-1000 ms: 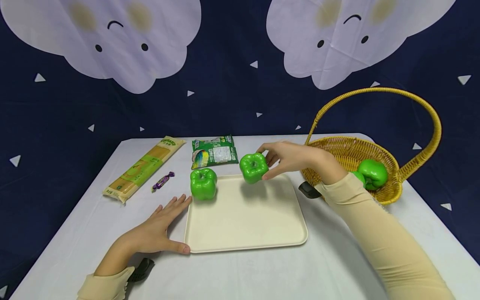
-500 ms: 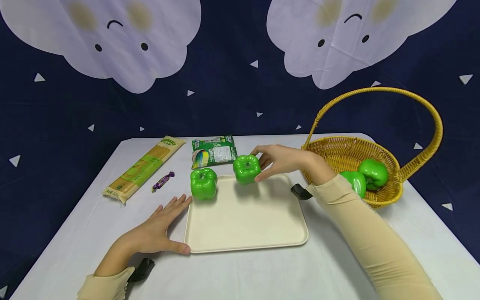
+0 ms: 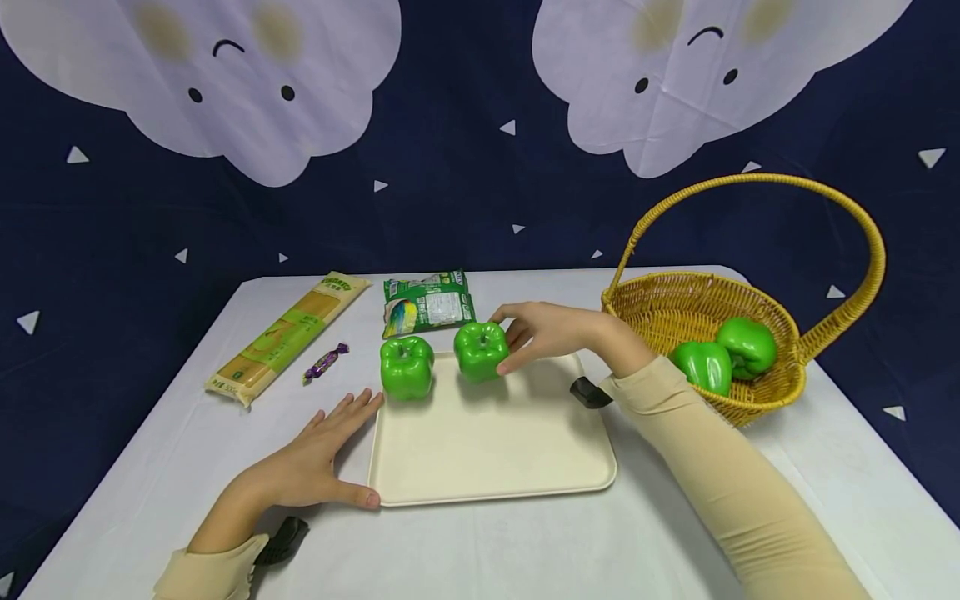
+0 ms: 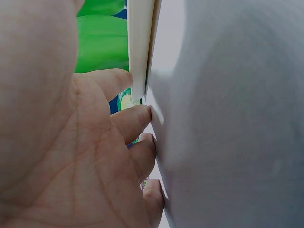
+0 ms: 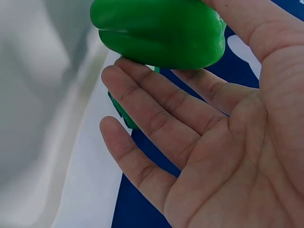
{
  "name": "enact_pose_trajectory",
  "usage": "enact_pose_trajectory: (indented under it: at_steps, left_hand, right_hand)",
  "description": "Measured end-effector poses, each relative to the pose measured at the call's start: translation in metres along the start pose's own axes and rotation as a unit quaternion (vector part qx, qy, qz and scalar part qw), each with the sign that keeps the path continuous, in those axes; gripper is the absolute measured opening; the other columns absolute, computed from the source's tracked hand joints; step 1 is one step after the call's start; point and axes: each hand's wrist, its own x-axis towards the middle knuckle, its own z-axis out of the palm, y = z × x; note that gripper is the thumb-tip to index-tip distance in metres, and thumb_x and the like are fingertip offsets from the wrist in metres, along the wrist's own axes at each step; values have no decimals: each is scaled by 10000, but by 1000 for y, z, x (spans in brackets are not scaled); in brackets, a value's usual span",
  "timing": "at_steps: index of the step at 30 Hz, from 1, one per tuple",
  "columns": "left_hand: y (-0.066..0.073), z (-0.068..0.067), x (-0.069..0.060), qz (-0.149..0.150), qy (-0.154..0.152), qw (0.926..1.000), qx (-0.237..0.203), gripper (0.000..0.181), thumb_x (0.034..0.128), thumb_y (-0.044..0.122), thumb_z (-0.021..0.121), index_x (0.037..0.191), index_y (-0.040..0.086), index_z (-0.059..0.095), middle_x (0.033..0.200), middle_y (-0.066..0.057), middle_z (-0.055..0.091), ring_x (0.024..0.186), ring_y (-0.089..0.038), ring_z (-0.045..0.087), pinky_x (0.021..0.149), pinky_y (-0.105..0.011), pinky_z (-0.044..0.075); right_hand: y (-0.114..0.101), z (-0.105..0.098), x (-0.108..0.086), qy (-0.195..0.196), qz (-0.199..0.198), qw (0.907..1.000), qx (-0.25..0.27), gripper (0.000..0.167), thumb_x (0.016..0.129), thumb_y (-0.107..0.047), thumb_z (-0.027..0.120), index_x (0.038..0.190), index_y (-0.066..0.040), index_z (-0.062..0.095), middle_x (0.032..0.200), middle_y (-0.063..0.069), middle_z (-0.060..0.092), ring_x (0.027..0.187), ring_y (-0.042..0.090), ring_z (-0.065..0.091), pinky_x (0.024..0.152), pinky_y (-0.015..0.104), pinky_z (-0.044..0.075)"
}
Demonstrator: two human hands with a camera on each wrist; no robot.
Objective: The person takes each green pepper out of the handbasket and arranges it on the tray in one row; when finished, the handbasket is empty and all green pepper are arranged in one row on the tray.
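In the head view the right hand pinches a green bell pepper at the back of the cream tray. The right wrist view shows that pepper between thumb and fingers; whether it touches the tray I cannot tell. Just left of it, a second green pepper sits upright at the tray's back left corner. The left hand lies with fingers spread at the tray's left edge, thumb by the front corner. In the left wrist view, a fingertip of the left hand meets the tray's rim.
A yellow wicker basket with a tall handle stands at the right, holding two green peppers. Behind the tray lies a green packet. At the left are a purple-wrapped candy and a long noodle packet.
My right hand has carried its pepper left and slightly down, closer to the pepper on the tray. More of the basket's peppers shows. The left hand has stayed in place.
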Motion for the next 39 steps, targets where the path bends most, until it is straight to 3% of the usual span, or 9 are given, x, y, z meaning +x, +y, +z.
enact_pose_trajectory:
  at_steps: [18,39]
  left_hand:
    - [-1,0,-1,78,31,10000,-32,1354,694,640,938,1729,147,217,1768,-274,197,1617,-591,146,1228,-849,83]
    - [-1,0,-1,69,5,10000,-38,1359,693,637,940,1730,149,209,1772,-268,189,1619,-587,141,1232,-844,79]
  right_hand:
    - [1,13,10,-179,89,9995,260,703,917,-323,874,1474,-85,518,1266,92,787,1216,215,753,1118,393,573]
    - [1,18,17,-134,-17,9999,-55,725,934,-383,845,1485,-53,510,1193,71,809,1173,194,764,1119,403,567]
